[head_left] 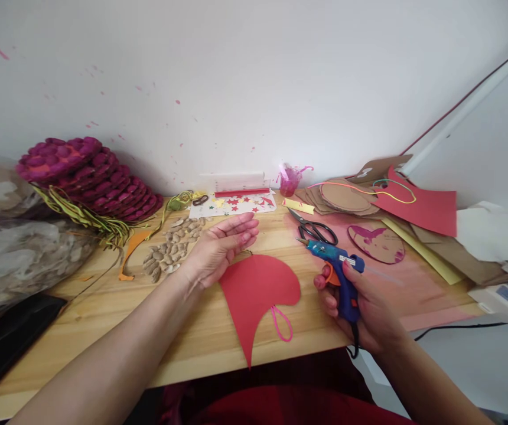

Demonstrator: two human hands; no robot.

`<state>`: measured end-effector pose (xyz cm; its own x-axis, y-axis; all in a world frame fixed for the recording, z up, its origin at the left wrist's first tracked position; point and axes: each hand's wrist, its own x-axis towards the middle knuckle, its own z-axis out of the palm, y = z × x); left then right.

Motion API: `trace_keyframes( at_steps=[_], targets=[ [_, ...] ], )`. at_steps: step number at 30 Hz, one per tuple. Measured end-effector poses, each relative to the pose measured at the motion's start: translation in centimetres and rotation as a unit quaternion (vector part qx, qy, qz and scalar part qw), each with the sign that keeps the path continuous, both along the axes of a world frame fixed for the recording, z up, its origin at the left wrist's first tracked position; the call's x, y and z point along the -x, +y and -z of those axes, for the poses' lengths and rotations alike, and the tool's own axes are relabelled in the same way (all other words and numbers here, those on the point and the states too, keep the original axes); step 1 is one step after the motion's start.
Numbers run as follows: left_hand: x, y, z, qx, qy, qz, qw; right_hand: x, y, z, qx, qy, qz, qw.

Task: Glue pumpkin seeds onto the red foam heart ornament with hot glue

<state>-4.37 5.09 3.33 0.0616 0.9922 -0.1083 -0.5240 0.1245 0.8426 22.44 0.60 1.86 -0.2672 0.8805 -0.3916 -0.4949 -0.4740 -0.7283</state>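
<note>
My right hand grips a blue hot glue gun by its handle, with fingers at the orange trigger and the nozzle pointing left. My left hand is held above the table with its fingers stretched out and nothing visible in them. Beside it, a red paper cutout with one rounded side and a long point lies flat. A pink string loop sticks out from the cutout's curved edge. Left of that hand are unshelled peanuts. Black-handled scissors lie just behind the glue gun.
Purple-painted pieces stand stacked at the left beside a plastic bag. Paper stars lie on a white sheet at the back, near a pink-stained cup. Cardboard ovals and red paper are at the right.
</note>
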Motion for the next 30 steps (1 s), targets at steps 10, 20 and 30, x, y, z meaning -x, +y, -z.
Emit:
trace_keyframes(
  at_steps=[10,20,30],
  targets=[
    [1.6,0.6,-0.9,-0.027,0.104,-0.115,0.988,-0.2,0.0,-0.1,0.001,-0.001,-0.005,1.000],
    [6.4,-5.7,-9.0,-0.243,0.507,0.256,0.786,-0.2,0.0,0.1,-0.011,-0.001,-0.011,1.000],
    [1.3,-8.2,1.3,-0.269,0.706,0.226,0.615,-0.3,0.0,0.1,-0.018,0.000,-0.011,1.000]
  ],
)
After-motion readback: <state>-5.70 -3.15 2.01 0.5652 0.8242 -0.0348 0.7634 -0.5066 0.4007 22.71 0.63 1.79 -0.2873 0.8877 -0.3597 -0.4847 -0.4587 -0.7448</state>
